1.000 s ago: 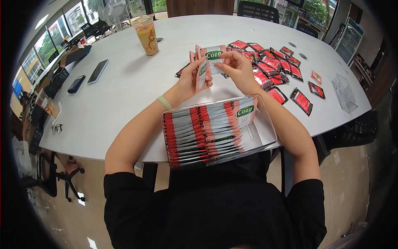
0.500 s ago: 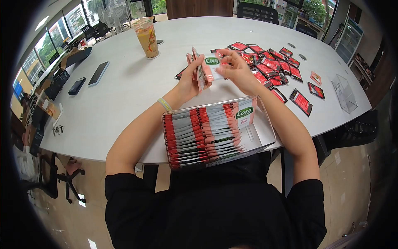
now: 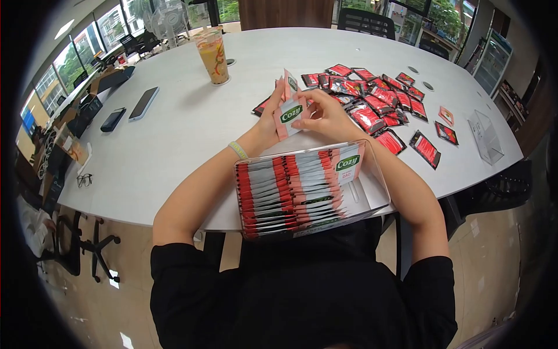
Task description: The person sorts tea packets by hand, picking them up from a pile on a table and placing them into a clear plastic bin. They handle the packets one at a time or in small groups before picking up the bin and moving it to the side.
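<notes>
My left hand [image 3: 268, 123] is closed around a few pink and white Cozy sachets [image 3: 289, 118], held up over the table. Another sachet [image 3: 290, 82] of the bunch sticks up behind the front one. My right hand [image 3: 326, 115] pinches the front sachet's right edge between thumb and fingers. Below my hands, a clear plastic box [image 3: 378, 195] rests tilted at the table's near edge. Two rows of upright sachets fill much of it, red ones [image 3: 264, 195] on the left and pink ones [image 3: 317, 195] on the right.
Beyond my right hand lies a loose pile of red and black sachets [image 3: 381, 100]. A clear plastic holder [image 3: 485, 139] stands at the right edge of the white table [image 3: 174, 128]. To the left are a drink cup [image 3: 214, 58], a phone [image 3: 143, 103] and a small dark case [image 3: 113, 120].
Both hands have come slightly lower and closer together. The front sachet, held out to the right earlier, now lies against the bunch in my left hand. The view has shifted a little.
</notes>
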Demonstrator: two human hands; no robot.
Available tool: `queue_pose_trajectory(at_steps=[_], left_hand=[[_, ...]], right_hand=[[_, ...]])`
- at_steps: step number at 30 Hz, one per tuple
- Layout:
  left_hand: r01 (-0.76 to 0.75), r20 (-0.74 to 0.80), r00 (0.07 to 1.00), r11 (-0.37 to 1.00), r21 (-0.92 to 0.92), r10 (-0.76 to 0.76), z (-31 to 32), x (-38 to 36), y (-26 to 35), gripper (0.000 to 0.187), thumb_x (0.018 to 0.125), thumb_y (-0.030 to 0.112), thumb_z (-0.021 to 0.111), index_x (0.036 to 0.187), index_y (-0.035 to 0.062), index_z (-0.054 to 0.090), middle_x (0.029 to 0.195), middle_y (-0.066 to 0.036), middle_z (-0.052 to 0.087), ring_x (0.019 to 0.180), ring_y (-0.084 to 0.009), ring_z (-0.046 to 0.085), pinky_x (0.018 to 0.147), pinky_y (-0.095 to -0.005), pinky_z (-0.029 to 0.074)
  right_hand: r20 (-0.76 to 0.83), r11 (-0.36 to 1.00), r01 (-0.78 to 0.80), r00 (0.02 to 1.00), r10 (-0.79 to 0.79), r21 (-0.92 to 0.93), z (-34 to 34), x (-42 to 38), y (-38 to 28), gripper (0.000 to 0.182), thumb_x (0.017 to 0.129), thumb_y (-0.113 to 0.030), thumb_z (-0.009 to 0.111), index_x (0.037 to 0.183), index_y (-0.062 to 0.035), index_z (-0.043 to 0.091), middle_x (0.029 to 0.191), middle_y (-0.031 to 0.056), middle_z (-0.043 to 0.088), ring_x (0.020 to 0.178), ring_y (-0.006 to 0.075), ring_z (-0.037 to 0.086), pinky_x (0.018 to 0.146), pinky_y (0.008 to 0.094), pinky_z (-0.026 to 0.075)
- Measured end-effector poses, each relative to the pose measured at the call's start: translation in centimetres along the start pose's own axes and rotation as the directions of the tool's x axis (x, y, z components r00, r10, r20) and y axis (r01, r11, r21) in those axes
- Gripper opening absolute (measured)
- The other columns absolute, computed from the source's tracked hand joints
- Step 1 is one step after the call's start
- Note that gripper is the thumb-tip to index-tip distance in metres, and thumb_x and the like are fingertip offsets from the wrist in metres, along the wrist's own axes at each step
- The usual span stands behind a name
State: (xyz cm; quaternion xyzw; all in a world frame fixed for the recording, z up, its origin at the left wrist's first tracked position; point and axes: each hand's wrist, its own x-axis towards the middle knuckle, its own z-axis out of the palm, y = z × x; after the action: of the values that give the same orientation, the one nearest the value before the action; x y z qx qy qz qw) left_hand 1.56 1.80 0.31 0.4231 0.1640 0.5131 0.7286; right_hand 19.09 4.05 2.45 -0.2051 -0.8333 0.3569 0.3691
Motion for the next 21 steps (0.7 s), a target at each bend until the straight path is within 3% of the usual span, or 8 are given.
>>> queue_pose_trajectory(at_steps=[1,5,7,9,11,15,18,21], left_hand=[[-0.013,-0.010,1.000,1.000,0.017,0.013,0.4,-0.2,0.1,0.054,0.088,0.056,0.042,0.117,0.0110,0.047,0.104,-0.006,0.058,0.098,-0.0182,0.058,0.087,-0.0328,0.048],[-0.013,-0.170,0.985,0.988,0.154,0.039,3.3,-1.0,0.5,0.051,0.089,0.050,0.040,0.119,0.0093,0.047,0.107,-0.007,0.058,0.099,-0.0187,0.058,0.090,-0.0333,0.046],[0.034,-0.203,0.979,0.973,0.229,0.014,3.2,-1.0,0.6,0.049,0.090,0.046,0.040,0.120,0.0081,0.046,0.110,-0.009,0.057,0.100,-0.0191,0.057,0.090,-0.0336,0.046],[0.022,-0.212,0.977,0.987,0.159,0.013,2.2,-0.5,0.4,0.043,0.088,0.030,0.041,0.122,0.0047,0.044,0.118,-0.012,0.053,0.107,-0.0226,0.054,0.094,-0.0377,0.043],[-0.007,-0.162,0.987,0.996,0.088,0.021,1.2,-0.3,0.2,0.044,0.086,0.026,0.041,0.123,0.0033,0.042,0.120,-0.014,0.051,0.110,-0.0245,0.051,0.096,-0.0404,0.040],[-0.056,-0.159,0.986,0.998,-0.011,0.054,1.8,-0.3,0.2,0.050,0.080,0.016,0.041,0.128,0.0027,0.037,0.123,-0.017,0.048,0.116,-0.0292,0.046,0.104,-0.0465,0.033],[-0.029,-0.051,0.998,0.998,0.051,0.031,2.2,-0.6,0.4,0.051,0.083,0.023,0.044,0.130,0.0052,0.035,0.124,-0.016,0.047,0.117,-0.0277,0.046,0.104,-0.0472,0.032],[-0.027,-0.103,0.994,0.994,0.110,0.039,3.0,-0.7,0.6,0.050,0.088,0.034,0.045,0.129,0.0077,0.037,0.123,-0.014,0.048,0.116,-0.0255,0.047,0.103,-0.0460,0.034]], right_hand=[[-0.027,0.997,-0.035,0.999,0.037,0.066,0.0,0.0,-0.3,0.043,0.065,-0.017,0.077,0.103,-0.0026,0.060,0.093,0.0062,0.054,0.071,0.0126,0.054,0.066,0.0256,0.046],[-0.007,0.978,-0.065,0.998,0.068,0.197,-0.3,0.3,1.3,0.024,0.067,-0.014,0.075,0.083,-0.0034,0.060,0.079,0.0022,0.058,0.070,0.0100,0.054,0.063,0.0245,0.043],[0.011,0.966,-0.091,0.996,0.091,0.243,-0.5,0.3,0.8,0.023,0.069,-0.013,0.074,0.084,-0.0033,0.060,0.078,0.0015,0.059,0.070,0.0099,0.054,0.063,0.0239,0.043],[0.030,0.949,-0.117,0.993,0.113,0.291,-0.8,0.2,0.6,0.022,0.070,-0.012,0.073,0.085,-0.0033,0.059,0.078,0.0008,0.059,0.069,0.0099,0.054,0.064,0.0232,0.043],[-0.031,0.871,-0.138,0.984,0.173,0.471,-1.3,0.2,0.7,0.021,0.073,-0.010,0.071,0.089,-0.0040,0.058,0.078,0.0000,0.060,0.069,0.0089,0.053,0.064,0.0220,0.043],[-0.061,0.819,-0.255,0.942,0.331,0.514,-2.7,0.5,2.0,0.023,0.074,-0.009,0.070,0.092,-0.0049,0.056,0.079,0.0005,0.059,0.069,0.0068,0.053,0.065,0.0213,0.043],[-0.026,0.798,-0.311,0.926,0.378,0.516,-3.0,0.5,2.5,0.026,0.075,-0.010,0.071,0.094,-0.0046,0.055,0.080,0.0005,0.058,0.069,0.0071,0.053,0.064,0.0208,0.043],[-0.034,0.819,-0.316,0.926,0.377,0.480,-2.6,0.3,2.2,0.031,0.074,-0.010,0.071,0.100,-0.0033,0.054,0.082,0.0017,0.057,0.070,0.0083,0.054,0.064,0.0217,0.045]])
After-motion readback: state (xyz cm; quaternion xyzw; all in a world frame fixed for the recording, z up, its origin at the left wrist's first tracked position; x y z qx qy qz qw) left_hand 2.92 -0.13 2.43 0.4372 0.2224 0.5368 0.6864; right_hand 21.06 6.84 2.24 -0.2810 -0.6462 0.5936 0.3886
